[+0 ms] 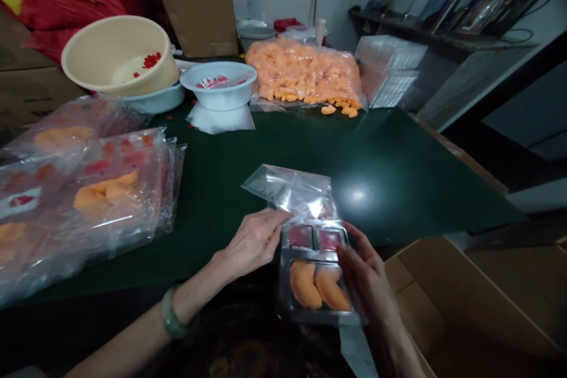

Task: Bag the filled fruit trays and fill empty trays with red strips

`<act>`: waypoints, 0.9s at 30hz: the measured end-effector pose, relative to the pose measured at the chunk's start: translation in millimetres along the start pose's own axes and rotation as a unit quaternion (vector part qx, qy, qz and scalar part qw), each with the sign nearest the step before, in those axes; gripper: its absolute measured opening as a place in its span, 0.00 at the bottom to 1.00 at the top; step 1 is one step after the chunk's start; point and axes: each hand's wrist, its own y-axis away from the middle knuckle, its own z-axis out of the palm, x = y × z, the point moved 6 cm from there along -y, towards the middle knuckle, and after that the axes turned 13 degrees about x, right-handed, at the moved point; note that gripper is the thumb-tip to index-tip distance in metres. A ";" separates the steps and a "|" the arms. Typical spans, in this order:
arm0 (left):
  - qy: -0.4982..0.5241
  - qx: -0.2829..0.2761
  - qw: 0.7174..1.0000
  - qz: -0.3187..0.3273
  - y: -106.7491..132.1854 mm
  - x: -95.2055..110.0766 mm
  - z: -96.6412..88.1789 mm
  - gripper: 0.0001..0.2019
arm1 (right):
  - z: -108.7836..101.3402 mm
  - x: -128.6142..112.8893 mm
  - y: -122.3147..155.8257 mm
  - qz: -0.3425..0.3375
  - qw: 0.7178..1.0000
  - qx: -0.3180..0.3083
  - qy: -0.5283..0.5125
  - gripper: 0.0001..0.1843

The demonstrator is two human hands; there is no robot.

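Observation:
A clear plastic tray (315,274) holds two orange pieces in its near compartment and red items in two small far compartments. A clear plastic bag (292,189) lies over its far end on the dark green table (274,142). My left hand (254,242) pinches the bag's edge at the tray's left side. My right hand (365,280) grips the tray's right side, fingers curled around it. A green bangle sits on my left wrist.
Bagged finished trays (88,195) are stacked at the left. At the back stand a cream basin (117,53) with red bits, a white bowl (219,82), a large bag of orange pieces (305,74) and empty clear trays (390,68). A cardboard box (469,301) opens at the right.

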 end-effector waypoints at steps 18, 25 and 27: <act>-0.179 -0.120 0.976 -0.029 12.3 -42.4 -29.8 0.16 | 165.7 -30.8 -10.6 -0.588 0.475 -0.379 0.534 0.20; -0.166 -0.107 0.980 -0.025 17.3 -42.4 -31.5 0.20 | 171.2 -164.4 -174.7 -0.535 0.529 0.167 0.637 0.21; -0.164 -0.102 0.981 -0.027 18.7 -43.3 -30.5 0.20 | 156.5 -172.0 -147.9 -0.577 0.570 0.141 0.568 0.21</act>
